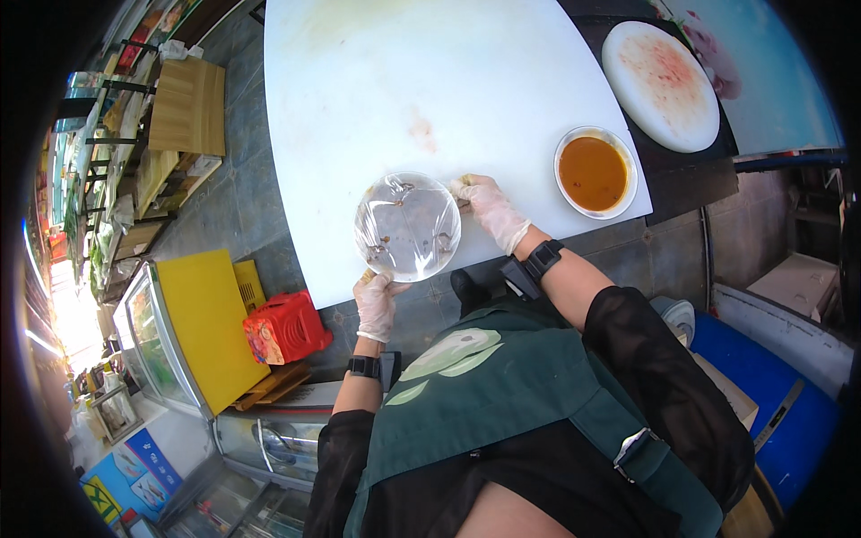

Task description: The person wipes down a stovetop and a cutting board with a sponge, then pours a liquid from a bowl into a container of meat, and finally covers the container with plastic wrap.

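Before me is a round container (407, 225) covered with clear plastic film, wrinkled and glossy, with several brown smears on it. Whether it is a bowl or a shallow lid, I cannot tell. My left hand (377, 306), in a clear disposable glove, grips its near rim, thumb on top. At its right edge, my right hand (496, 210), gloved too, has bent fingers closed on the rim; the fingertips are partly hidden. Both hands are over the near edge of a white tabletop (336, 87). To the right stands a bowl of orange-brown liquid (593, 173), apart from my hands.
A thick round white cutting board (662, 84) with red stains lies on a black surface (693, 191) at the right. A red plastic basket (289, 326) and a yellow-sided display case (202, 316) stand at the left. Wooden shelving (188, 107) lines the far left.
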A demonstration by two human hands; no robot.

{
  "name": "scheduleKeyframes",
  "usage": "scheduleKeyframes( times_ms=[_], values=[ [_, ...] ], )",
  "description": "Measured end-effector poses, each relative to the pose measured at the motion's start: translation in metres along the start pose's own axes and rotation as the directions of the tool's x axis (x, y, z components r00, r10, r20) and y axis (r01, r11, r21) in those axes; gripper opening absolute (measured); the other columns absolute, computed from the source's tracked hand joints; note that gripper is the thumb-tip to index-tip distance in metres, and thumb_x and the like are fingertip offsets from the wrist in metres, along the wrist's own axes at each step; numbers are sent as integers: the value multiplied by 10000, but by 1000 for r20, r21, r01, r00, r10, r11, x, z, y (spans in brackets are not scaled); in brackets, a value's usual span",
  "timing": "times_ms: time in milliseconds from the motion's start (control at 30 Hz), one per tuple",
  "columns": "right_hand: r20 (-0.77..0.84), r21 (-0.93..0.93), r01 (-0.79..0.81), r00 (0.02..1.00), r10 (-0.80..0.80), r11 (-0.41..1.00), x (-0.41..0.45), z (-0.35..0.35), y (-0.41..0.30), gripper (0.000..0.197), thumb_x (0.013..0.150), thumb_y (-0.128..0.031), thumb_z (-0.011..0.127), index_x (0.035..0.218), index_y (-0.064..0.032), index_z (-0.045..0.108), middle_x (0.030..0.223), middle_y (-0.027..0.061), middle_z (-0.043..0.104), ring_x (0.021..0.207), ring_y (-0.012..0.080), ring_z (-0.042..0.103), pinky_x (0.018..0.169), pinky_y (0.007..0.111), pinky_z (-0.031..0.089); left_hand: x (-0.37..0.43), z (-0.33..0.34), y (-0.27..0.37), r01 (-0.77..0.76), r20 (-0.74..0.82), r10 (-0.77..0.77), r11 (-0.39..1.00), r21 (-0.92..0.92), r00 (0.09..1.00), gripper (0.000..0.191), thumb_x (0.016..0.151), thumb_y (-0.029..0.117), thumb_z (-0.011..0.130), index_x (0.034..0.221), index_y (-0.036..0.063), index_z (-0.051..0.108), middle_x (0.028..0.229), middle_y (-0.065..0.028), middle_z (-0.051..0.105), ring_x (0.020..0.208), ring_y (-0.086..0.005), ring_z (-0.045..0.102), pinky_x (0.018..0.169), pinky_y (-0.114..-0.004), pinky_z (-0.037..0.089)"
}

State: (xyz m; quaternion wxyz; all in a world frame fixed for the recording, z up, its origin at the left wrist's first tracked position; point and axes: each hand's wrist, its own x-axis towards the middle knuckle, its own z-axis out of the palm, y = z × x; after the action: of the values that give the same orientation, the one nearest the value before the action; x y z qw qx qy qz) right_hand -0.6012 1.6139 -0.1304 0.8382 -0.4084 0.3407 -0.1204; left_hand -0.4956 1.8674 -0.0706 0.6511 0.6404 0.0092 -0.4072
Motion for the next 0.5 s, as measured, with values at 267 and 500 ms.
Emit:
scheduleKeyframes(
  times_ms=[267, 500],
  values=[
    [-23, 137, 17, 1000, -14, 990, -16, -12, -7, 275, 964, -243, 569, 1074, 3, 623, 965, 87, 686, 859, 160, 640, 749, 311, 525, 6, -5, -5, -7, -53, 5, 999, -36, 999, 275, 836, -44, 460, 1080, -108, 571, 980, -145, 654, 797, -232, 684, 659, -332, 628],
    [-37, -302, -44, 999, 34, 952, -12, 19, -5, 265, 951, -204, 599, 1113, 4, 622, 992, 90, 674, 795, 131, 629, 697, 288, 532, 7, -15, -14, -4, -54, 2, 999, -39, 999, 216, 843, -17, 468, 1021, -82, 572, 913, -102, 625, 783, -212, 665, 686, -367, 630]
  ],
)
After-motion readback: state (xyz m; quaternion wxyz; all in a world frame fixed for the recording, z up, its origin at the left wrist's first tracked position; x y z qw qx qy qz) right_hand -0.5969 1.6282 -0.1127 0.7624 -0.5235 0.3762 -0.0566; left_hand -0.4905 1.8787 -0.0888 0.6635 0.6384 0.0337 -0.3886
